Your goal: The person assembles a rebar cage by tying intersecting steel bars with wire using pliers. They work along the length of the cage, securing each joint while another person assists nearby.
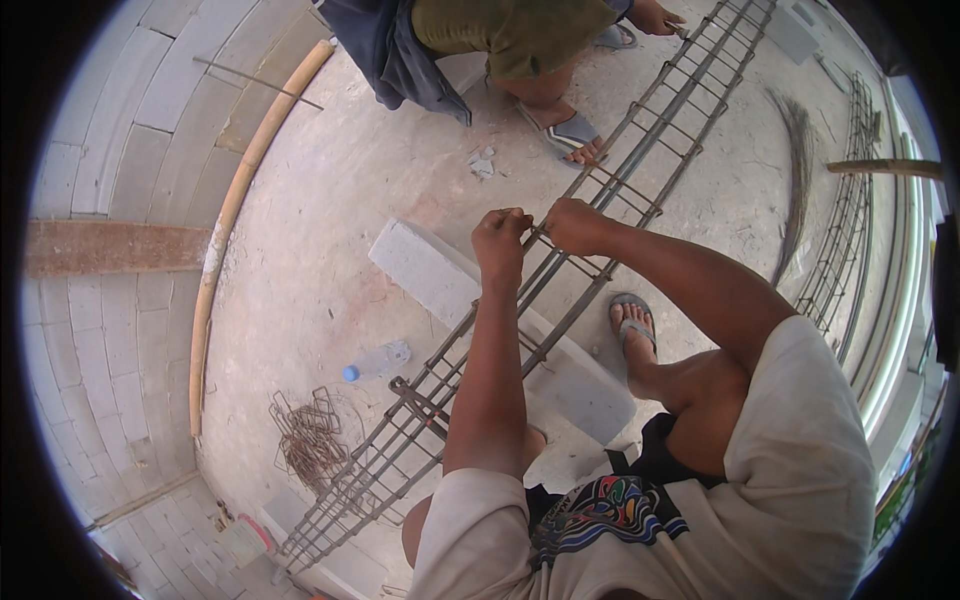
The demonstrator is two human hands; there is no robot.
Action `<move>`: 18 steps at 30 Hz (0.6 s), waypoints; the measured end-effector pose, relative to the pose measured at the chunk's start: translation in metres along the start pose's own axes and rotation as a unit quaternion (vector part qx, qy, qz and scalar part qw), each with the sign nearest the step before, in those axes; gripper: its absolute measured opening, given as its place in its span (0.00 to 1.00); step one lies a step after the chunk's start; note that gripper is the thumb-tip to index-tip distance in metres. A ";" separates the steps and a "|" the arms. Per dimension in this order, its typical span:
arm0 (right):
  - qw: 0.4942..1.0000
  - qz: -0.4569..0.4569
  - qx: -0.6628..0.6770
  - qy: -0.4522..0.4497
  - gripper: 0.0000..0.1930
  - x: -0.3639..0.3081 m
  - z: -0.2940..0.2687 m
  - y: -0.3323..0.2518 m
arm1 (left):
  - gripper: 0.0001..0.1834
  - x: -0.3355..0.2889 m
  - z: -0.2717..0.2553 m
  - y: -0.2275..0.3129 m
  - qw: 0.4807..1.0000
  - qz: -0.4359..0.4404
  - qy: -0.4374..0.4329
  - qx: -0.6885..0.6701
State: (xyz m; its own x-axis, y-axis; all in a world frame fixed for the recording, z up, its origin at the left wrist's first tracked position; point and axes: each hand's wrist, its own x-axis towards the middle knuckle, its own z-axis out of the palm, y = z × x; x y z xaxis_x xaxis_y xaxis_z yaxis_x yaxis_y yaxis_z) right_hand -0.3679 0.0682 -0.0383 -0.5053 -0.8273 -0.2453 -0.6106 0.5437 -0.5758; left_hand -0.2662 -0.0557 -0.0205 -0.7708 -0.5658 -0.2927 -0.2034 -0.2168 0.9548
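A long cage of steel rebar (pixel 420 405) with square stirrups runs slantwise from the lower left to the upper right. At one of its stirrups, near the middle, both my hands meet on the far-left side. My left hand (pixel 497 240) is closed with fingertips pinched together just beside the outer bar. Close by on its right, my right hand (pixel 578 228) is curled closed at the same bar. Whatever thin thing the fingers pinch is too small to make out. Pale blocks (pixel 425 268) lie beneath the cage, showing on both sides of it.
Another person's hand (pixel 655 17) touches the cage's far end; their sandalled foot (pixel 575 135) stands beside it. A pile of bent stirrups (pixel 310 435) and a plastic bottle (pixel 380 360) lie left. Wire strands (pixel 797 185) and another cage (pixel 845 225) lie right. A wooden pole (pixel 240 200) borders the block wall.
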 end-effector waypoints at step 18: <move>0.997 0.016 0.043 -0.065 0.21 -0.005 -0.025 -0.014 | 0.16 -0.056 -0.030 -0.020 0.898 0.294 -0.057 0.321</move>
State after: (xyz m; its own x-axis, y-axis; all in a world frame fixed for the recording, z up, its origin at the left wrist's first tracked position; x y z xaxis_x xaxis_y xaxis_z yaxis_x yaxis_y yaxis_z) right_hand -0.3721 0.0680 -0.0100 -0.4361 -0.8247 -0.3602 -0.5379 0.5598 -0.6303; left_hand -0.2009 -0.0430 -0.0249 -0.9085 -0.3387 0.2446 -0.0188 0.6181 0.7859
